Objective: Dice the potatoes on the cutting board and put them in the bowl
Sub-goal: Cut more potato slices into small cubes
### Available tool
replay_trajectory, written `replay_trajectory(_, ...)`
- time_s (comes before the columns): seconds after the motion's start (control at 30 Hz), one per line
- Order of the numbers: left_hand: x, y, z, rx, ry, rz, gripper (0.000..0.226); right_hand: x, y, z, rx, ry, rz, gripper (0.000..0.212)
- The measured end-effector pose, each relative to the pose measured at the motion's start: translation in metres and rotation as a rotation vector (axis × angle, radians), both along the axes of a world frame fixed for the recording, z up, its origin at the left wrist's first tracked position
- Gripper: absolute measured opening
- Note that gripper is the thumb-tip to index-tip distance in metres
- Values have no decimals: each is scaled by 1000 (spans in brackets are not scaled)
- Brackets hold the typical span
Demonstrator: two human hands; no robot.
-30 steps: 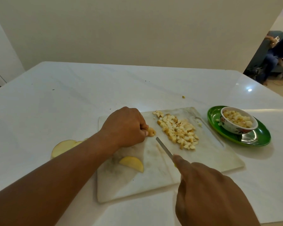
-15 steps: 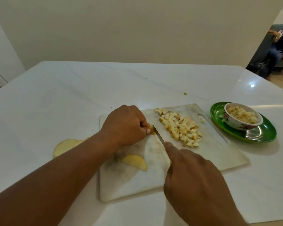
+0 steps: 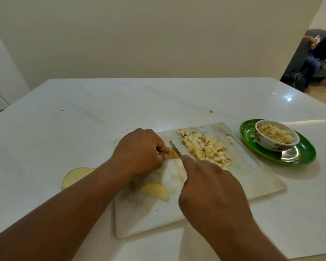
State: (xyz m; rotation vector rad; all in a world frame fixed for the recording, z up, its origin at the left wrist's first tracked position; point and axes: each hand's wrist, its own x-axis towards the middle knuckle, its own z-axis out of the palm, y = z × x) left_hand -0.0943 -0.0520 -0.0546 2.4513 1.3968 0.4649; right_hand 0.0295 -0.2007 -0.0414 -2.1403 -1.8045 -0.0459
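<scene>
While the knife (image 3: pixel 175 148) bears down, risk noted: blade sits right beside the left hand (image 3: pixel 139 151) fingertips pinching the potato strip (image 3: pixel 172 153); a slip off the small piece would nick them. Cutting board (image 3: pixel 252 178) is the landmark. Green plate (image 3: pixel 305 155) lies just right of it, carrying the bowl (image 3: pixel 271 146), part-filled with dice. Diced pile (image 3: pixel 205 147) sits on the board's far half. Right hand (image 3: pixel 213 193) apparently clenched on the hidden handle.
</scene>
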Motion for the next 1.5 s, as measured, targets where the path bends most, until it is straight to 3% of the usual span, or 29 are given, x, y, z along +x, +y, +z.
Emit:
replay_trajectory(0.13, 2, 0, -3, 16, -21, -8, 12, 2, -7, -10, -17, 36, 16, 66)
replay_trajectory(0.37, 1, -1, 0, 30, -8, -28, 11, 0, -51, 1, -239, 56, -2, 71)
replay_trajectory(0.6, 0, 1, -1, -19, -70, -1, 11, -3, -17, 9, 29, 8, -12, 65)
replay_trajectory(0.77, 2, 1, -2, -23, -77, -3, 10, -5, 4, -6, -21, 1, 2, 66)
replay_trajectory(1.07, 1, -1, -3, 2, -81, -31, 4, -10, -44, -2, -228, 34, -24, 70)
replay_trajectory(1.27, -1, -2, -2, -51, -145, -10, 2, -6, -22, 3, 39, -11, -44, 64)
replay_trajectory(1.5, 2, -2, -4, -32, -150, -13, 8, -10, 2, -16, 16, 7, 14, 66)
